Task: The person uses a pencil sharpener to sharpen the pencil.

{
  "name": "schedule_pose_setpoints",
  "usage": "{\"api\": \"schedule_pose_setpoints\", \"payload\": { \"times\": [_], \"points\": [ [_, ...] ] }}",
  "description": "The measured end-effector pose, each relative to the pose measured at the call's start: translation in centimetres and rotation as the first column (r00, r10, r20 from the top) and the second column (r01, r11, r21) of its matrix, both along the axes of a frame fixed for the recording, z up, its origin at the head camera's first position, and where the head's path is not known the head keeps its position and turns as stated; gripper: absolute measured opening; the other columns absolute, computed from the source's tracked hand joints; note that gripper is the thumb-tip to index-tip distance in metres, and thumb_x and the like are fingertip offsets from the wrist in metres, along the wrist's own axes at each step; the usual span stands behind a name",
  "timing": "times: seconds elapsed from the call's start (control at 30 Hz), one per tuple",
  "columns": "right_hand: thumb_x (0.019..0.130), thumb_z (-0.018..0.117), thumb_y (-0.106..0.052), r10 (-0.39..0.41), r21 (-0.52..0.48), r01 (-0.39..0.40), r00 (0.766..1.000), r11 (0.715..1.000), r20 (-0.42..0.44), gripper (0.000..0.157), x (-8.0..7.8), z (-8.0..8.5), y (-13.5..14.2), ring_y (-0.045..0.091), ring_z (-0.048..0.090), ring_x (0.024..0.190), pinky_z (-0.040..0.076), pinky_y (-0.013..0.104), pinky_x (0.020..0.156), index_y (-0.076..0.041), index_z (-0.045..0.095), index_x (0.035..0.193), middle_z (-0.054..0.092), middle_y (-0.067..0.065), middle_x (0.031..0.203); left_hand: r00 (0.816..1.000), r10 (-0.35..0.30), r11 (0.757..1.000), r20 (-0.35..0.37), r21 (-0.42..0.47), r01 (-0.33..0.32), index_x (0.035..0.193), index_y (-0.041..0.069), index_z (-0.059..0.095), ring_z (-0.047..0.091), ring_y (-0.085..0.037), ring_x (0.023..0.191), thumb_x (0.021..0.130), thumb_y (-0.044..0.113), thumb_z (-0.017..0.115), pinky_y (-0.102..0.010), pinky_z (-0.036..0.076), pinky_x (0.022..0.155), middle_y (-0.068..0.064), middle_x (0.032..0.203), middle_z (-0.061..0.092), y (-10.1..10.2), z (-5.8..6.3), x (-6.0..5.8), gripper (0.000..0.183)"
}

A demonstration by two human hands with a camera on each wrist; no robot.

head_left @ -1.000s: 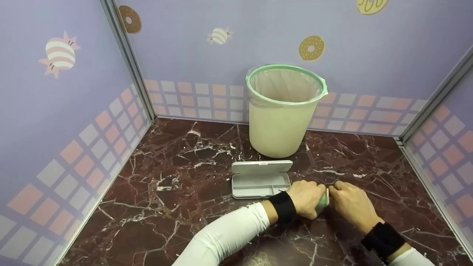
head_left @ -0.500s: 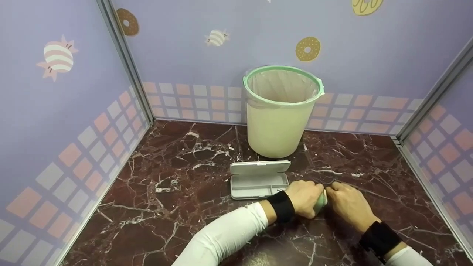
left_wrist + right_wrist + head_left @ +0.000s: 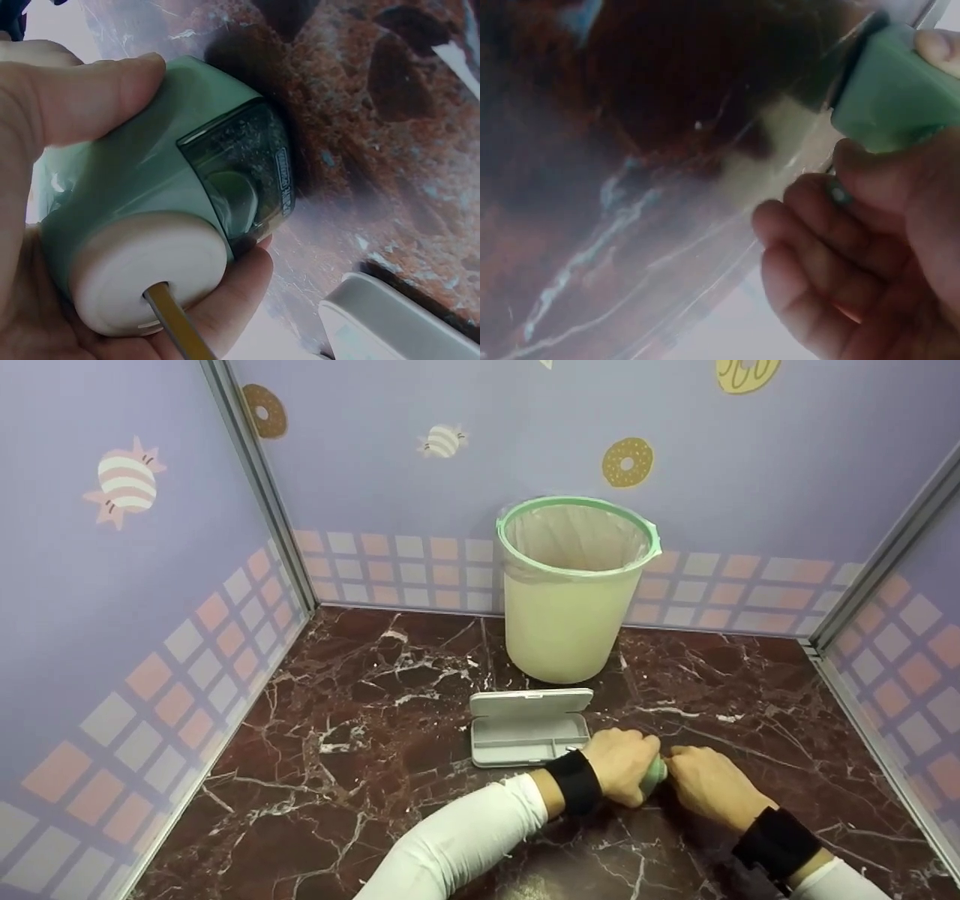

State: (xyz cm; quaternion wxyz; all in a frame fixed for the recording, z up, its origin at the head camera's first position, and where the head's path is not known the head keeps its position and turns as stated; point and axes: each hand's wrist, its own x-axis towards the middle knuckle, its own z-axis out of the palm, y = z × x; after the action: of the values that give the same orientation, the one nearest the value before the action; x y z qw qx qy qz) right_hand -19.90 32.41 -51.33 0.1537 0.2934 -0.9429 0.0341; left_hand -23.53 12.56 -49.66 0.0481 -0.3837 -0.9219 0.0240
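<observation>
In the head view my left hand (image 3: pixel 619 765) grips a green pencil sharpener (image 3: pixel 654 774) on the tabletop. The left wrist view shows the thumb over the top of the sharpener's body (image 3: pixel 150 150) and fingers beneath. A yellow-and-grey pencil (image 3: pixel 178 322) sits in the hole of its cream round face. The dark see-through shavings window (image 3: pixel 244 172) faces the table. My right hand (image 3: pixel 716 786) is at the opposite end. There, in the right wrist view, thumb and forefinger pinch a small greenish knob (image 3: pixel 838 192), mostly hidden by the fingers.
A grey pencil case (image 3: pixel 517 754) lies with its lid raised, just left of my left hand; its compartments show. Behind it stands a cream waste bin (image 3: pixel 566 622) with a green rim and liner. Patterned panels (image 3: pixel 375 487) enclose the marbled tabletop (image 3: pixel 375 810).
My right hand's fingers have shifted lower and nearer to me beside the sharpener. The left hand stays in place gripping the sharpener; the case and bin have not moved.
</observation>
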Motion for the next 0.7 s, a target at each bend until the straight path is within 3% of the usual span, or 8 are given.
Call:
{"api": "schedule_pose_setpoints", "payload": {
  "times": [0.17,0.23,0.4,0.7],
  "points": [
    [0.085,0.076,0.002,0.003,0.027,-0.003,1.0,1.0,0.017,0.033,0.2,0.0,0.0,0.024,0.062,0.057,0.052,0.044,0.051,-0.02,0.057,0.068,0.062,-0.002,0.073,1.0,0.008,1.0,0.007,-0.006,-0.008,0.114,0.026,0.064,0.077,-0.016,0.095,0.076,0.046,0.091,-0.034,0.064,0.075,0.008,0.108,0.076,0.1,-0.2,0.0,0.052],
    [0.086,0.076,0.001,-0.003,0.037,0.002,1.0,0.999,0.008,0.034,0.3,0.0,0.0,0.025,0.063,0.057,0.053,0.045,0.051,-0.019,0.057,0.068,0.062,-0.002,0.072,1.0,0.013,1.0,0.014,-0.011,-0.013,0.116,0.025,0.065,0.077,-0.015,0.096,0.078,0.047,0.091,-0.032,0.065,0.077,0.008,0.109,0.077,-0.1,0.6,0.5,0.051],
    [0.088,0.079,-0.004,0.016,0.066,-0.015,1.0,0.998,-0.015,0.036,0.8,-0.2,0.1,0.023,0.061,0.055,0.051,0.044,0.048,-0.02,0.055,0.067,0.063,-0.005,0.07,0.999,0.022,1.0,0.026,-0.005,-0.022,0.117,0.025,0.065,0.077,-0.016,0.095,0.076,0.046,0.092,-0.033,0.065,0.077,0.008,0.109,0.077,-0.3,1.2,0.8,0.053],
    [0.089,0.081,-0.005,0.08,0.083,-0.075,0.995,0.994,-0.062,0.036,1.8,-0.5,0.0,0.021,0.059,0.052,0.049,0.043,0.046,-0.02,0.057,0.068,0.064,-0.004,0.069,0.999,0.022,1.0,0.03,-0.01,-0.022,0.116,0.025,0.066,0.077,-0.015,0.093,0.077,0.046,0.091,-0.032,0.065,0.075,0.008,0.108,0.077,-0.1,1.0,0.7,0.051]
  ]
}}
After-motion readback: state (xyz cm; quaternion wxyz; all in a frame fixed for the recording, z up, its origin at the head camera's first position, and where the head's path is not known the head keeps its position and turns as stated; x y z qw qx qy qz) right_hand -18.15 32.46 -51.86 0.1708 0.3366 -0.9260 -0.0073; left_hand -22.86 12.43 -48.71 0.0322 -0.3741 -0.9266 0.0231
